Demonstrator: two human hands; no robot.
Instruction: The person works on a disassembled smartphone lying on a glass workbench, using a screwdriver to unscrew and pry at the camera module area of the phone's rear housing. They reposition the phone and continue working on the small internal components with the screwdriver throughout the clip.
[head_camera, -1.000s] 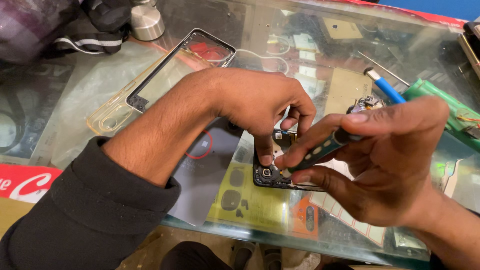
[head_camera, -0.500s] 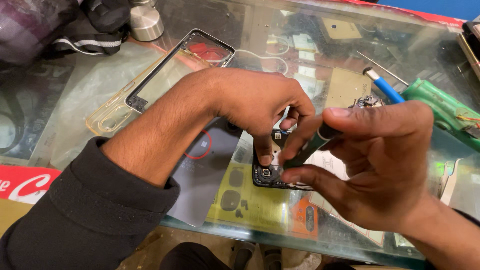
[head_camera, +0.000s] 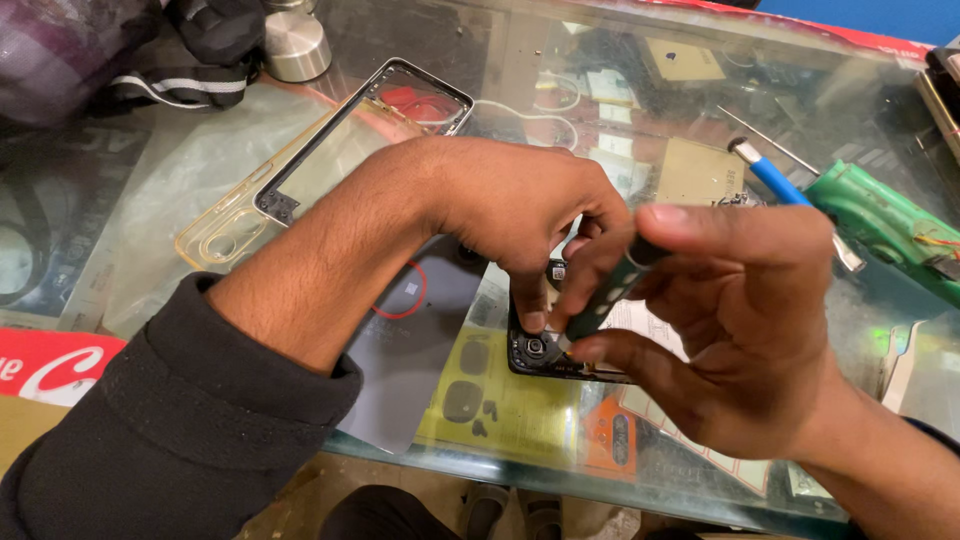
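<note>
With the phone body already stripped of its frame, which lies far left on the glass table beside a clear case, I judge disassembly well advanced but unfinished. I see my left hand pinning the body's near-left corner, fingers narrow, while my right hand closes on a dark tool whose tip meets that corner.

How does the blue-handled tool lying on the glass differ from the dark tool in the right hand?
The blue-handled tool lies flat and untouched on the glass counter; the dark-handled tool is gripped in the right hand, angled down onto the opened phone. The former has a bright blue handle, the latter a dark one. Both are slim hand tools.
</note>
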